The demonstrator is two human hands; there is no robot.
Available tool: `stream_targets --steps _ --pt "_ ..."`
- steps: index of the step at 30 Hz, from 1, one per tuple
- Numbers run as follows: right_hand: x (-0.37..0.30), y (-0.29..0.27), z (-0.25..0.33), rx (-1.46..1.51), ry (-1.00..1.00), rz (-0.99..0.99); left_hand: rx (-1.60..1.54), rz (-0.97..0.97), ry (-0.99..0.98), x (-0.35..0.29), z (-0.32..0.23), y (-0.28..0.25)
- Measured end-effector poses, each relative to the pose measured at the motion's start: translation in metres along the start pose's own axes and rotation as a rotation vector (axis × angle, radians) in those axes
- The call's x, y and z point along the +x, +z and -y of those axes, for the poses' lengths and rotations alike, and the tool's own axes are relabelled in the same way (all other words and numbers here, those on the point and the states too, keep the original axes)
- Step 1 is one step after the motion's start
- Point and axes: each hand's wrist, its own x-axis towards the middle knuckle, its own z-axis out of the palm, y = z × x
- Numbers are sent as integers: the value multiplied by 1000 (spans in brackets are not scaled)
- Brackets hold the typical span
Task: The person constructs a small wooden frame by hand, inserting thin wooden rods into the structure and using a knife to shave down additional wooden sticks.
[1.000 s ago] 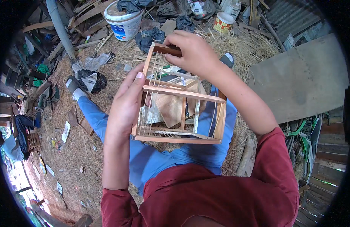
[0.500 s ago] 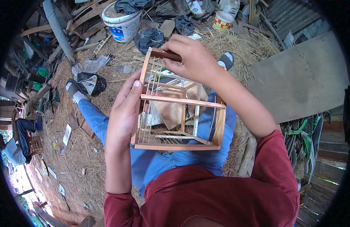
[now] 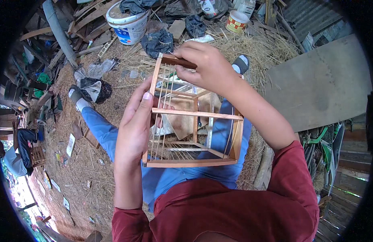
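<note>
A small box-shaped wooden cage frame [image 3: 198,114] with thin bars along its left side is held up above my lap. My left hand [image 3: 134,131] is closed round its left side, the thumb on the outer upright and some fingertips showing between the bars. At the far end, my right hand [image 3: 208,66] pinches a dark brown wooden strip [image 3: 178,61] near the frame's far left corner. Whether that strip is fixed to the frame, I cannot tell. Through the open frame a flat brown board [image 3: 178,121] and part of a black handle show below.
Straw and scraps litter the ground around my legs. A white and blue bucket [image 3: 128,26], black plastic bags [image 3: 158,42] and a small yellow-red tub [image 3: 237,22] stand beyond. To the right lies a large grey sheet [image 3: 319,80]. Another person [image 3: 15,157] sits at far left.
The cage frame has tipped a little, its near rails shifting towards me. Both hands have moved slightly with it and keep their hold.
</note>
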Motion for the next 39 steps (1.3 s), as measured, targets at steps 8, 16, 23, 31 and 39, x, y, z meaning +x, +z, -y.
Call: stream_targets --steps 8,16,23,31,39 --pt "-6 -5 4 -152 -83 -32 -7 -16 3 -1 2 7" --pt "-12 -10 7 -209 -76 18 46 31 34 -2 10 8" --pt "-15 -8 5 -254 -95 -16 42 3 45 -4 12 14" --pt "-18 -9 3 -279 -84 -27 39 -19 24 -4 10 21" --pt "-15 -30 28 -315 -80 -139 49 14 68 -7 12 13"
